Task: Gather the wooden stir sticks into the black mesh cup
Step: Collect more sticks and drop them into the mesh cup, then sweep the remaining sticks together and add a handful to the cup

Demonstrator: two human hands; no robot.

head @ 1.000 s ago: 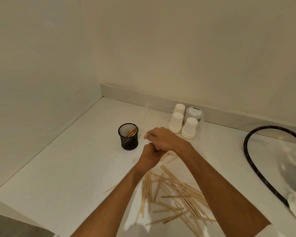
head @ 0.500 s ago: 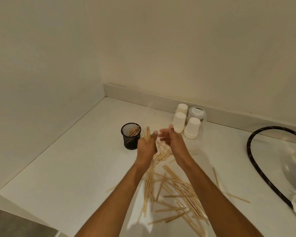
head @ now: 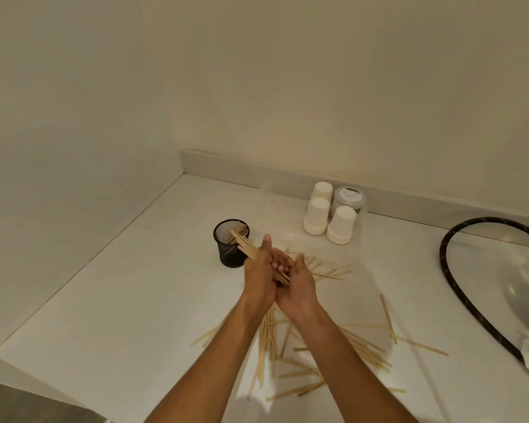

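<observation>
A black mesh cup (head: pixel 230 248) stands on the white counter with several wooden stir sticks leaning inside. My left hand (head: pixel 259 279) and my right hand (head: pixel 297 282) press together just right of the cup, holding a bundle of stir sticks (head: pixel 245 246) between them. The bundle's far ends point over the cup's rim. Many loose stir sticks (head: pixel 324 352) lie scattered on the counter under and behind my forearms, and a few more (head: pixel 327 271) lie beyond my right hand.
Three upturned white paper cup stacks (head: pixel 316 216) and a lidded clear jar (head: pixel 348 198) stand near the back wall. A black hose (head: pixel 458 297) curves at the right beside a sink basin. Walls close the left and back; the counter edge (head: pixel 43 377) lies near left.
My hands came apart, then closed together on a bundle of sticks and tilted it toward the cup. A couple of sticks landed on the counter at the right.
</observation>
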